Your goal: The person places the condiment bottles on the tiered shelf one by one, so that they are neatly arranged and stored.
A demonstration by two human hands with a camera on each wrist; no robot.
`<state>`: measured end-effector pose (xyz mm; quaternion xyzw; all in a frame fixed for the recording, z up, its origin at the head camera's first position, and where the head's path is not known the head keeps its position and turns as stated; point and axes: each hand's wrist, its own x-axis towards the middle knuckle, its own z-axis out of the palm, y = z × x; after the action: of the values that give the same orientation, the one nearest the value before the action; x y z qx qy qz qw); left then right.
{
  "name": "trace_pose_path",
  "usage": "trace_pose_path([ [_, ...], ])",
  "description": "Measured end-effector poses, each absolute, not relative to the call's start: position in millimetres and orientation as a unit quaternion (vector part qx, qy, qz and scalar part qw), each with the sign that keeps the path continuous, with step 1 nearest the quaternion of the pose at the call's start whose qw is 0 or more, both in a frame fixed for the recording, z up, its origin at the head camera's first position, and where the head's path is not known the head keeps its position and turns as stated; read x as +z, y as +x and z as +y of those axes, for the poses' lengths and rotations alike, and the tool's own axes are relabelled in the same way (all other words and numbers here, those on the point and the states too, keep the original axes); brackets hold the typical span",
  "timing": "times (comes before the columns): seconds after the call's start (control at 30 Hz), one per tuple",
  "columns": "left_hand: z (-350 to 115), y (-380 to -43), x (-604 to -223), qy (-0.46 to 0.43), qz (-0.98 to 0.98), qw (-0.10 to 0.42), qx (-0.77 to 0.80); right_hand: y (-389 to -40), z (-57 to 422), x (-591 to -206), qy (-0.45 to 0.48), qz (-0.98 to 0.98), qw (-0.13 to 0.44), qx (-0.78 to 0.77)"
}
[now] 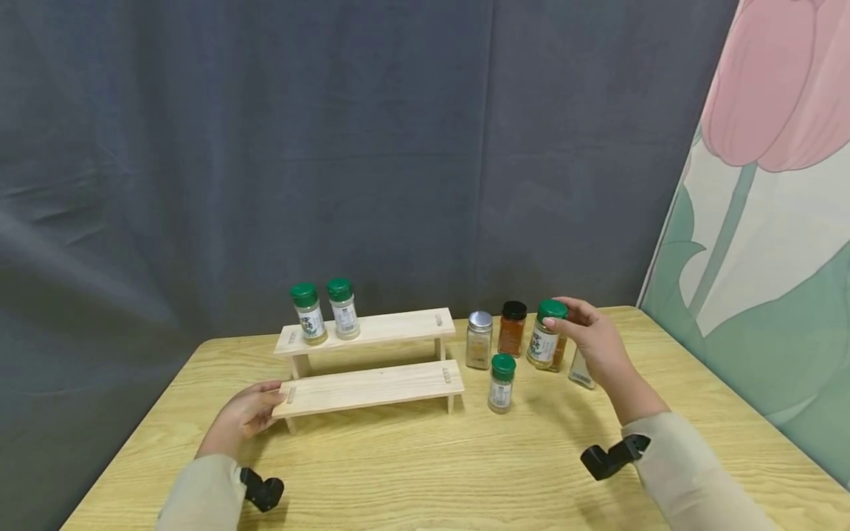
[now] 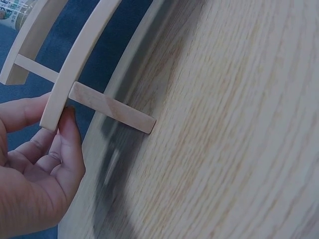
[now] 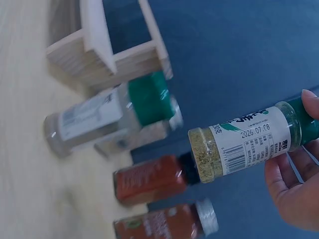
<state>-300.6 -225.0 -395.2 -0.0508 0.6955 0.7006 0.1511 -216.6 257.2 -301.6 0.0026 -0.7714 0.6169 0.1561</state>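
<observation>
My left hand [image 1: 249, 409] pinches the left end of the lower board [image 1: 368, 389] of a two-step wooden spice rack, thumb and fingers on opposite faces in the left wrist view. Held by its green cap in my right hand [image 1: 598, 343] is a spice jar [image 3: 244, 142] with a white label and greenish-yellow contents. In the right wrist view this jar is tilted and its base is free of the fingers. Two green-capped jars, one yellowish [image 1: 312, 324] and one paler [image 1: 345, 318], stand at the left of the upper board [image 1: 405, 325].
Right of the rack stand a silver-lidded jar [image 1: 479, 346], a black-lidded red spice jar [image 1: 511, 338] and, nearer, a small green-capped jar [image 1: 501, 394]. A red-brown jar [image 3: 159, 222] is partly behind the held one. Another jar [image 1: 581, 372] stands below my right hand. A dark curtain [image 1: 398, 147] hangs behind.
</observation>
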Motion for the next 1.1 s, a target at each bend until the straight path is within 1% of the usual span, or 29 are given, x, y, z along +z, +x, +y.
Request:
trace_pose_path([
  [0.23,-225.8,-303.0,-393.7,-0.053,0.695,0.154,0.701,-223.8,238.9,-281.7,0.037,-0.745,0.167,0.645],
  [0.43,-226.9,-300.8,-394.0,-0.061,0.698,0.154,0.696,-235.5,219.5,-275.7,0.037,-0.747,0.141,0.649],
  [0.57,-225.5,-301.3,-394.2,-0.061,0.696,0.156,0.699,-245.1,205.7,-275.8,0.041,-0.741,0.133,0.657],
  [1.1,-225.8,-303.8,-395.3,-0.063,0.691,0.152,0.704,-281.9,146.4,-269.8,0.099,-0.704,0.081,0.699],
])
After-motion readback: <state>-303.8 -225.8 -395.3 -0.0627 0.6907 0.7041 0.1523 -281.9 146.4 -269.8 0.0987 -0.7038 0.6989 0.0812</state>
